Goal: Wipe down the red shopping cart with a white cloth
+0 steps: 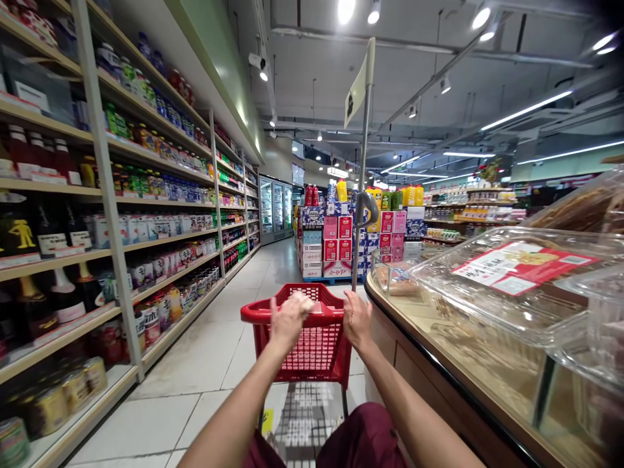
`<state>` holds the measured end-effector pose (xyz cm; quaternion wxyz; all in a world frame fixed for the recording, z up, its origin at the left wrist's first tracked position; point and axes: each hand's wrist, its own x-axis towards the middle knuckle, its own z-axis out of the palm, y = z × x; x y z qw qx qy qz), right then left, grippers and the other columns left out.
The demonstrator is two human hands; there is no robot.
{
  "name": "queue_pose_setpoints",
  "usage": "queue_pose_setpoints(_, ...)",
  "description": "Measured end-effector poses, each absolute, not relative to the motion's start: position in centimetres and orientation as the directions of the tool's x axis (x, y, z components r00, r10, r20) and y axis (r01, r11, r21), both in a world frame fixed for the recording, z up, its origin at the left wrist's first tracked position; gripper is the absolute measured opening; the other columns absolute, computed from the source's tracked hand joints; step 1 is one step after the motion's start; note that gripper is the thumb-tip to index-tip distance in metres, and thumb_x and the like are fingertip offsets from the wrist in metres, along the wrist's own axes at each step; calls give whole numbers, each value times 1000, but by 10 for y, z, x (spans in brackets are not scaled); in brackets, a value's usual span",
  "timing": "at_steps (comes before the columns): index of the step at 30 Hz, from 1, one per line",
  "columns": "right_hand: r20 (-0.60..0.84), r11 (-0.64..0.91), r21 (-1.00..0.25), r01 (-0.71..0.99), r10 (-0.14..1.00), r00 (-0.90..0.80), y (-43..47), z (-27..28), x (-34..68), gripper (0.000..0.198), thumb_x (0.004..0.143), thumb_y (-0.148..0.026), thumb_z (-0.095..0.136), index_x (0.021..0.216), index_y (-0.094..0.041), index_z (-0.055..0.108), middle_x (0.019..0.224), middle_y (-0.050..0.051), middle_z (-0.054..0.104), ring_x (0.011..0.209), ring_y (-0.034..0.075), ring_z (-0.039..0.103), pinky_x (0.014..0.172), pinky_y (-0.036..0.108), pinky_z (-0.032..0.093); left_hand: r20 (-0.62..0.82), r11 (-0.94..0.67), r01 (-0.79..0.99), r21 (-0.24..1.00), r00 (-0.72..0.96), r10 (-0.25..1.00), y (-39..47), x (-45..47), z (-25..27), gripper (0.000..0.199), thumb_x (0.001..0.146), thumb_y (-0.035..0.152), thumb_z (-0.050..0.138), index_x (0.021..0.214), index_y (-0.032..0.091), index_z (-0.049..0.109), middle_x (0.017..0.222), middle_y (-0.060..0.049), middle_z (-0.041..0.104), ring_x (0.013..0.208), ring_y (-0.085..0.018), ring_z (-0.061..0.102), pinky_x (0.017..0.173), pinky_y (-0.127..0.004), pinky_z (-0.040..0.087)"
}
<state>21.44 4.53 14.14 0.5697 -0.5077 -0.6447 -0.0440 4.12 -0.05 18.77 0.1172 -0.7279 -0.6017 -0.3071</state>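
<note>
**Red shopping cart [303,356] at 6 o'clock**

Running from 8 to 11 o'clock, tall shelving [213,166] crowded with bottles, jars and cans, narrowing into the distance. Sweeping from 3 to 5 o'clock, a display counter [407,354] with a black edge and brown side, close beside the cart. Small with distance, toward 10 o'clock from the centre, upright coolers [275,205] with glass doors. Just off centre toward 4 o'clock, stacked cartons [337,250] in red, pink, white and blue. Back at 6 o'clock, the cart itself, red mesh basket and handle bar [256,314] nearest the camera. Below that, burgundy clothing [358,435]. On the counter at 4 o'clock, clear plastic boxes [480,318], one bearing a red-and-white label [526,266].

At 7 o'clock, the left hand [286,322] over the bar; at 5 o'clock, the right hand [358,320] at its end. Fingers bent and close together on both; cannot tell whether clamped around the bar or merely resting there. Against the left fingertips, a small pale lump [304,301], perhaps crumpled paper, too blurred to name.
</note>
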Motion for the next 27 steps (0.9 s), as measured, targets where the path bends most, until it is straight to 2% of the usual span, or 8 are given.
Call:
queue_pose_setpoints(3,749,448,-571,688,627,213,45,137,225,42,88,-34,24,113,-18,54,118,9,55,111,22,47,100,53,19,585,-117,961,249,-53,809,1,24,193,32,82,18,34,105,24,56,113,-5,62,105,-20,54,104,-59,11)
queue_pose_setpoints(5,778,523,-528,669,613,135,43,142,218,41,87,-32,27,113,-16,55,116,10,57,111,21,48,99,47,25,601,-230,953,200,66,797,3,33,192,33,81,17,35,105,25,56,114,-4,61,109,-19,52,106,-55,12)
queue_pose_setpoints(9,818,735,-357,577,544,-187,36,165,185,39,86,-25,31,119,-17,52,120,7,55,113,15,47,96,31,35,602,-464,879,110,312,735,8,55,179,40,80,17,36,118,20,47,121,-7,56,116,-17,46,108,-47,16)
queue_pose_setpoints(12,723,727,-319,608,601,-339,30,178,162,39,86,-26,35,123,-22,48,122,4,54,111,16,49,93,31,37,600,-308,944,115,181,779,9,32,168,55,76,27,44,129,15,33,134,-15,41,126,-23,34,104,-55,17)
queue_pose_setpoints(16,655,694,-240,679,632,-414,22,176,141,38,82,-35,48,120,-31,48,129,2,48,117,20,43,99,44,25,531,-122,992,22,92,842,6,-16,163,66,72,38,48,130,12,31,141,-16,27,131,-27,22,104,-58,13)
queue_pose_setpoints(20,700,657,-273,703,636,-324,24,163,168,30,83,-30,48,112,-28,53,121,3,55,113,19,47,101,46,18,497,-110,993,-37,114,860,4,-24,164,64,74,39,45,131,12,32,140,-13,30,131,-25,23,106,-54,12)
queue_pose_setpoints(25,693,365,-441,820,719,52,30,156,243,27,86,-24,36,96,-19,61,99,8,65,95,22,56,97,49,22,502,-108,994,1,93,860,2,-12,165,61,78,43,40,130,12,34,138,-14,34,130,-24,25,106,-53,12)
queue_pose_setpoints(27,715,370,-434,821,696,64,30,157,236,30,87,-25,33,95,-18,62,99,9,64,96,22,56,97,50,23,498,-90,996,28,64,865,1,-9,166,61,79,45,37,130,11,34,138,-14,34,131,-25,24,106,-54,11)
